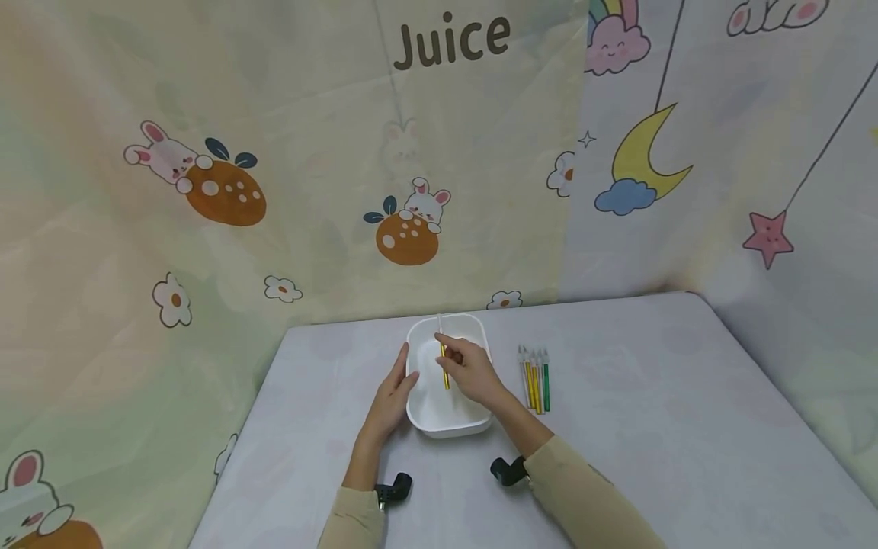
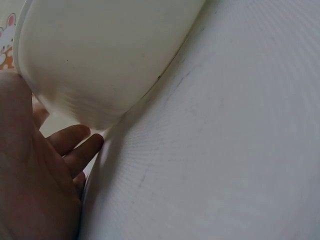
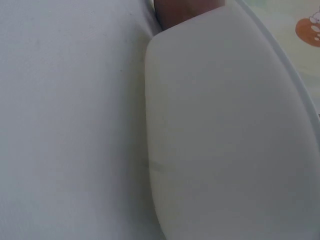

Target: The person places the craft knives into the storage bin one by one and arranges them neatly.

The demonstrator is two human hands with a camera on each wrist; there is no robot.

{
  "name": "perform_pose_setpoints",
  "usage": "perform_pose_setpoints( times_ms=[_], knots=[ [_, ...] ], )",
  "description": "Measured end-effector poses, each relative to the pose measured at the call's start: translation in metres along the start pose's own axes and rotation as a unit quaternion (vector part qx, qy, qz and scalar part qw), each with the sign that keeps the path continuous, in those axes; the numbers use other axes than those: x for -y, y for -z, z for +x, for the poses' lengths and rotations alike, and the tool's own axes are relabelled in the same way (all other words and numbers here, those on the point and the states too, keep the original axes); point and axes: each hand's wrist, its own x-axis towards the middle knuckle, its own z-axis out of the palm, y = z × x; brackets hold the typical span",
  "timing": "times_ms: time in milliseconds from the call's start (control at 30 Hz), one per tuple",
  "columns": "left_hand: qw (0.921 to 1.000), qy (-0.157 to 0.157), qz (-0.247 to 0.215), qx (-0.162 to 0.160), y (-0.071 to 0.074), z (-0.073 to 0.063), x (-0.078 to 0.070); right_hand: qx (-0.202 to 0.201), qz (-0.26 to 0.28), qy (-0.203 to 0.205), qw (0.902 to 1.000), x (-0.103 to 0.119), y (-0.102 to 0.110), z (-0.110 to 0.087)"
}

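Note:
A white plastic tray point(image 1: 439, 415) with rounded corners rests on the table, directly in front of me. My left hand point(image 1: 389, 400) holds its left side, thumb at the rim. In the left wrist view, fingers point(image 2: 82, 155) of that hand touch the outer wall of the tray point(image 2: 115, 55) low down. Over the tray, my right hand point(image 1: 473, 372) pinches a slim gold pen point(image 1: 446, 375) with a pale upper end. Only the tray's outer wall point(image 3: 225, 120) and a bit of a hand point(image 3: 182, 11) show in the right wrist view.
To the right of the tray lies a row of several slim pens point(image 1: 533, 381) in silver, gold and green. The table point(image 1: 652, 427) has a pale cloth. Behind it hangs a printed backdrop point(image 1: 322, 191) with rabbits, flowers and a moon.

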Motion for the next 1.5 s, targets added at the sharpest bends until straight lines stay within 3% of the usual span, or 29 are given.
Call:
perform_pose_setpoints(
  times_ms=[433,933,1233,1500],
  knots=[
    [1.0000,0.003,-0.003,-0.004,0.001,0.000,0.000,0.039,-0.003,-0.070,0.9968,-0.008,-0.011,0.003],
    [0.9999,0.005,-0.013,0.000,0.000,0.001,0.001,0.100,-0.007,-0.095,0.9904,-0.011,-0.009,0.002],
    [1.0000,-0.001,-0.008,-0.001,0.001,0.001,0.002,0.144,-0.086,-0.077,0.9828,-0.013,-0.012,0.000],
    [0.9999,-0.004,0.015,-0.005,0.001,-0.001,0.001,0.161,-0.112,-0.069,0.9782,-0.011,-0.013,-0.002]
  ],
)
